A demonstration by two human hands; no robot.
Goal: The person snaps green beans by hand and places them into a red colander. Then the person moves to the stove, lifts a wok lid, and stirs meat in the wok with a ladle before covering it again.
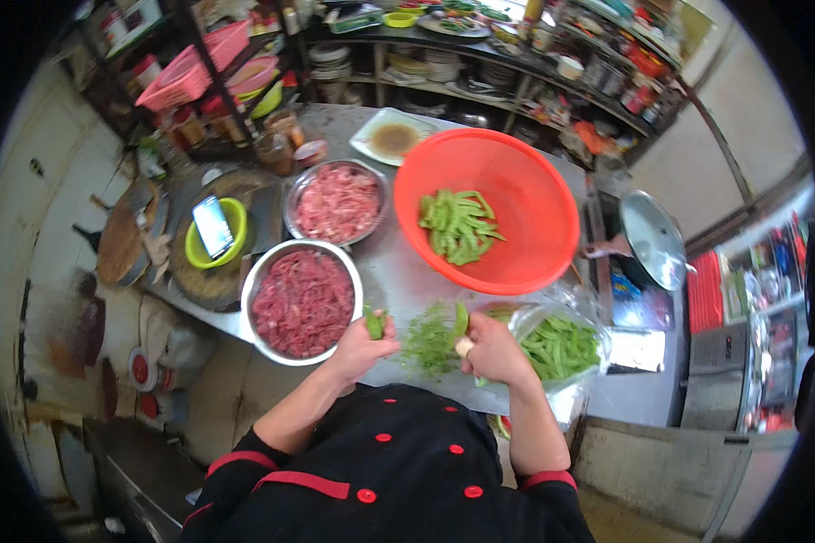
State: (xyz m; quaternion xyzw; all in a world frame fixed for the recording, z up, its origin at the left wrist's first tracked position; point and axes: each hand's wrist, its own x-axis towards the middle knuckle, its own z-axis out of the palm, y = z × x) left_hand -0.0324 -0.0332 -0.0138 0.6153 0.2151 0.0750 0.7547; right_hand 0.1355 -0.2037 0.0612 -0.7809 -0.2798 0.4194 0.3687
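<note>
Pinched in my left hand (361,347) are green pods (375,324), apparently snow peas, beside the rim of a steel bowl of dark red cut meat (303,303). My right hand (494,349) grips a single green pod (461,319) that points upward. A pale band or wrap shows on one finger of that hand. Between the two hands, thin green trimmings (429,343) lie heaped on the metal table (380,288). Beyond them stands a red plastic colander (530,217) with a small pile of pods (458,224) inside. Right of my right hand, a clear plastic bag (604,349) lies open around more pods (562,347).
A second steel bowl holds paler meat (337,203). Left of it, a phone (212,227) leans in a yellow-green bowl (239,214) on a round chopping block (197,285). Behind is a plate with brown liquid (395,138). A lidded pot (652,241) stands at the right.
</note>
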